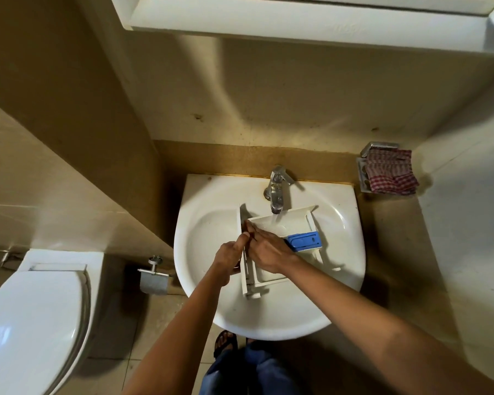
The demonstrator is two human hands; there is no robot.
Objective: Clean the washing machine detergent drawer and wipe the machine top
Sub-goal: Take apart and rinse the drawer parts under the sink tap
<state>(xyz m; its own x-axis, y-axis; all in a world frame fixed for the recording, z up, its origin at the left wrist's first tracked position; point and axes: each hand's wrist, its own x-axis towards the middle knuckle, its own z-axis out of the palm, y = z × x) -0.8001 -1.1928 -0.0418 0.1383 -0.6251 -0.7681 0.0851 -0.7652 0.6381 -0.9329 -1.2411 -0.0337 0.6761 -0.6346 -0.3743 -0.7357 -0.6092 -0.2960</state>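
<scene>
Both hands are busy with the white plastic detergent drawer [285, 222]. It lies tilted in the round white ceramic basin [200, 280], its far end under the chrome tap [277, 189], and a thin stream of water [275, 217] runs into the rear compartment. The left hand [229, 259] grips the drawer's left side wall, fingers curled round it and thumb lying up along the edge. Something dark shows under the palm, but I cannot tell what it is. The right hand [268, 250] rests inside the drawer with its fingers straight and pressed together, tips toward the left rear corner, as if rubbing the compartment floor. A blue plastic insert [304, 241] sits in place on the drawer's right side, just beside the right wrist. By my judgement the task is in its first half: the drawer is out of the machine and under the rinse, though any residue is too small to make out. What seems left is finishing the wash, likely around the insert, returning the drawer, and wiping the machine top. No washing machine is in view. A red-and-white checked cloth [389, 173] hangs on a small wall holder right of the basin, well apart from the hands, and might serve for the wiping.
</scene>
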